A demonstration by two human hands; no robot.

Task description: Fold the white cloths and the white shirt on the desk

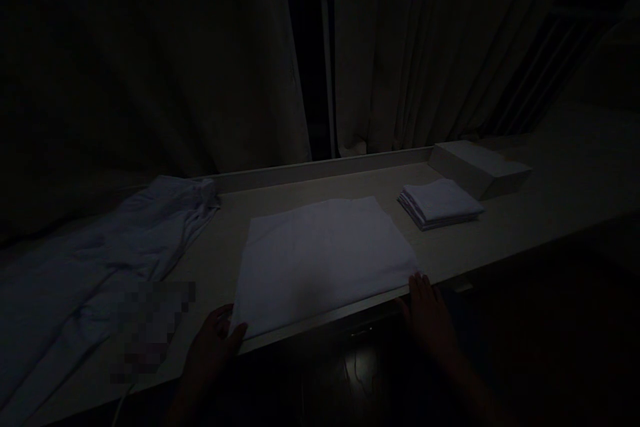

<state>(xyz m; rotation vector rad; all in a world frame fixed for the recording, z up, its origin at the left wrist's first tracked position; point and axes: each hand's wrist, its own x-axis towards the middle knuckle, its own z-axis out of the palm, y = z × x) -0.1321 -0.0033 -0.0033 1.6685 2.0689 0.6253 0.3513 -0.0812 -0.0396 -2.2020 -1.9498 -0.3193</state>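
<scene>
A pale cloth (325,253), spread flat, lies on the long shelf with its near side along the front edge. My left hand (213,340) is closed at the cloth's near left corner, thumb on top and the other fingers curled beside it. At the near right corner, my right hand (429,310) has its fingertips bent over the fabric, the thumb lower by the shelf edge. A neat stack of folded pale cloth (443,202) sits to the right of the spread piece. Dim light hides fine detail of both grips.
Crumpled pale fabric (120,240) covers the left part of the shelf (230,213). A blurred patch (155,327) lies beside it, with a thin cord (120,407) below. A box-like block (480,167) stands behind the stack. Dark curtains (400,47) hang at the back.
</scene>
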